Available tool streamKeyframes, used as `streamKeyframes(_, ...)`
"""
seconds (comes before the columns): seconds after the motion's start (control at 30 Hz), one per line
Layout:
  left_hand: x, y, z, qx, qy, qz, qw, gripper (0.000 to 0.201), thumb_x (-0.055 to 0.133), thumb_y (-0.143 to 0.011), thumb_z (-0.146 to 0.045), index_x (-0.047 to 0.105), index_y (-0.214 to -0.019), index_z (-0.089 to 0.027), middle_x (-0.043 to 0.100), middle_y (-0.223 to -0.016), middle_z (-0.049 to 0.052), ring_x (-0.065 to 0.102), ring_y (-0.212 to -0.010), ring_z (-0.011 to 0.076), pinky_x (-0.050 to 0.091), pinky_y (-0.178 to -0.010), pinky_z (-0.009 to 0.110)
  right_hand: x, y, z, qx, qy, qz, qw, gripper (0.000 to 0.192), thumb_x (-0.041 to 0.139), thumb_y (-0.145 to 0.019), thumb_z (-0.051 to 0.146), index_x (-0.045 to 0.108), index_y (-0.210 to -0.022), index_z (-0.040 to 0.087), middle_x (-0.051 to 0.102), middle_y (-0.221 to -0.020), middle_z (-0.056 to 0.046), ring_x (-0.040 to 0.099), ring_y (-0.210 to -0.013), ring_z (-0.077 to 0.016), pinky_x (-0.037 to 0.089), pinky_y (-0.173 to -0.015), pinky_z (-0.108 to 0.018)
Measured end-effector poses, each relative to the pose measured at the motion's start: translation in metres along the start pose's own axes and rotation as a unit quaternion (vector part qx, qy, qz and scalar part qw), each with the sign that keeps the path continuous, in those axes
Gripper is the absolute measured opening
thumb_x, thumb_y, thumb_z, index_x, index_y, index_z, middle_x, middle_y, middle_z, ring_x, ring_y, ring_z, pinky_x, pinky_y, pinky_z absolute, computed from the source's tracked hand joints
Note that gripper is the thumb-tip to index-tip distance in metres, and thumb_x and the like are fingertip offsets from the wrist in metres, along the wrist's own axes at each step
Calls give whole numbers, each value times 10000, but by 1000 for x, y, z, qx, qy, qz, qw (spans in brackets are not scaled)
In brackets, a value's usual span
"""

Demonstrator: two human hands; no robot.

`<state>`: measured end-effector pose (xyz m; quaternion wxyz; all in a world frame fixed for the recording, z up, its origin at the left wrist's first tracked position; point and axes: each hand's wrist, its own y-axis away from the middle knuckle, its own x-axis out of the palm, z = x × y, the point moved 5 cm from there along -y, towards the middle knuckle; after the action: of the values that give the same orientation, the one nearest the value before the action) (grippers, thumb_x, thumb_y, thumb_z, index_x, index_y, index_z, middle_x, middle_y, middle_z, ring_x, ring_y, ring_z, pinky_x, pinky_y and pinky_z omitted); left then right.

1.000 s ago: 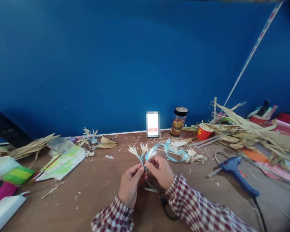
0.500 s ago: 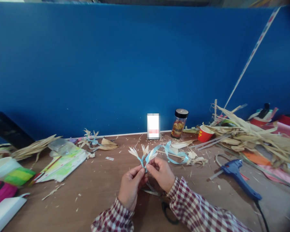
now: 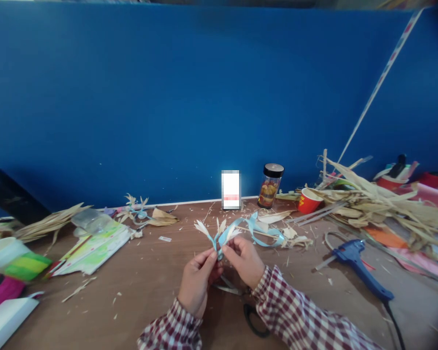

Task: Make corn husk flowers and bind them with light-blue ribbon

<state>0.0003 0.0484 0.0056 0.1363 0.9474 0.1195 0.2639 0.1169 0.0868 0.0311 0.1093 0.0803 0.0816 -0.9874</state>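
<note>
The left hand and the right hand are both pinching the bottom of a small bunch of husk flowers, fingertips closed tight on it. A light blue ribbon is wrapping the bunch and trailing off to the right. The hands are holding the bunch just above the middle of the brown table. Black scissors are lying on the table under the wrists. A blue glue gun is lying near the right edge. A jar and a red cup are standing by the back edge, next to a pile of dry husks.
</note>
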Motion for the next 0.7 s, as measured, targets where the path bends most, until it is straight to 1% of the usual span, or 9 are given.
streamKeyframes(0.07,0,0,-1,1,0,3,1000,283,758,-543,-274,701,-782,-133,663,-623,29,588,-543,86,500,-520,173,-1,-1,1,0,0,1,1000,159,507,-782,293,530,-683,171,531,-585,19,488,-533,-112,403,-512,-228)
streamKeyframes(0.17,0,1,-1,1,-3,3,1000,283,760,-538,-274,701,-776,-133,669,-639,35,593,-551,89,498,-520,172,-1,0,2,-6,4,7,1000,151,503,-781,281,523,-679,172,534,-598,14,490,-545,-114,402,-520,-226)
streamKeyframes(0.3,0,0,2,-1,-19,7,1000,309,754,-546,-289,699,-804,-127,680,-672,57,608,-576,106,493,-520,180,0,1,2,-15,37,6,999,135,501,-778,262,531,-684,169,538,-597,9,486,-541,-114,390,-513,-224)
streamKeyframes(0.43,-1,-2,3,3,-31,9,999,314,743,-561,-297,697,-819,-125,681,-676,57,600,-566,103,494,-525,189,-2,1,2,-30,71,-6,997,122,494,-779,244,539,-694,169,544,-603,6,484,-544,-114,382,-514,-224)
streamKeyframes(0.57,-2,-1,2,8,-36,10,999,294,734,-580,-286,696,-825,-129,684,-688,55,600,-585,105,494,-532,189,-3,1,1,-30,62,-16,998,124,483,-790,250,537,-714,168,547,-616,4,490,-555,-116,394,-529,-224)
streamKeyframes(0.7,-2,-1,3,6,-30,10,999,292,738,-572,-283,699,-815,-127,687,-686,58,600,-574,104,494,-534,188,-1,2,3,-31,45,-3,999,122,487,-789,248,527,-705,170,538,-609,11,484,-547,-110,391,-520,-216)
